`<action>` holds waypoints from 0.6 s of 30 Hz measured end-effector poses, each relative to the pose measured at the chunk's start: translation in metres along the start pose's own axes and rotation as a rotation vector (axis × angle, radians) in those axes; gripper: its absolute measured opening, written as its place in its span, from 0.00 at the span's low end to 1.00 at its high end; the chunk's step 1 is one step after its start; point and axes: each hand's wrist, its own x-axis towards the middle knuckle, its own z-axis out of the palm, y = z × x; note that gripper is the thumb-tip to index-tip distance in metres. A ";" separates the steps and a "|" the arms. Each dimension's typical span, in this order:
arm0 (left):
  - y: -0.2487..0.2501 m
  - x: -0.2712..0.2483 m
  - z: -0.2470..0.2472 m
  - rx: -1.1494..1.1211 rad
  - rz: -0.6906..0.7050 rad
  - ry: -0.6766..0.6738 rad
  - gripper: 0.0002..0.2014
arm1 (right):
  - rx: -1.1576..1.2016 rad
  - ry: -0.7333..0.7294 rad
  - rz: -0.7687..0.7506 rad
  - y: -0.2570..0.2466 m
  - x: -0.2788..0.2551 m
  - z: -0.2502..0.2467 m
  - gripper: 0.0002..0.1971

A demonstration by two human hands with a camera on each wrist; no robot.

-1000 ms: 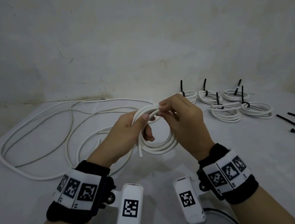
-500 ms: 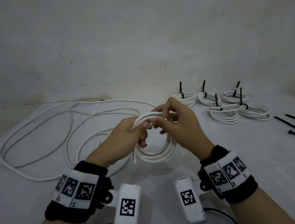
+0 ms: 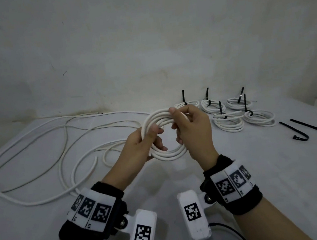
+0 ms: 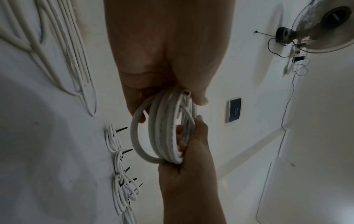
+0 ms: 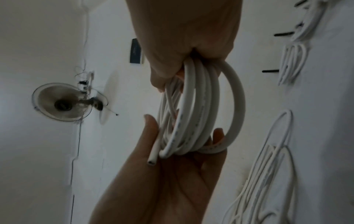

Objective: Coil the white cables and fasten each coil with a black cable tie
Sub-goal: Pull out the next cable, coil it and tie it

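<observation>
Showing the coil's (image 5: 193,115) cut end (image 5: 151,162), only right wrist view.

I see a table (image 3: 278,175) under a white cloth, set against a wall. On its left lie loose white cables (image 3: 39,153) in wide, sprawling loops. Far right of centre lie five tied coils (image 3: 228,124), each with a black tie sticking up. At the right edge lie loose black cable ties (image 3: 301,132), apart from the coils.
</observation>
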 end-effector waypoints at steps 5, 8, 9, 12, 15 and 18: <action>0.004 0.011 0.017 0.044 0.031 0.136 0.19 | -0.085 0.050 -0.045 -0.003 -0.002 -0.006 0.14; 0.007 0.014 0.037 0.121 0.099 0.206 0.31 | -0.132 0.072 -0.044 -0.010 -0.002 -0.019 0.15; 0.007 0.016 0.044 0.124 0.091 0.194 0.33 | -0.151 0.081 -0.040 -0.012 -0.003 -0.027 0.15; 0.006 0.023 0.069 0.112 -0.021 0.114 0.34 | -0.189 0.110 -0.029 -0.015 -0.006 -0.059 0.15; 0.000 0.027 0.105 0.111 -0.089 0.034 0.30 | -0.258 0.169 -0.021 -0.017 -0.014 -0.097 0.15; -0.010 0.027 0.137 0.109 -0.075 0.004 0.27 | -0.320 0.188 -0.006 -0.020 -0.022 -0.128 0.14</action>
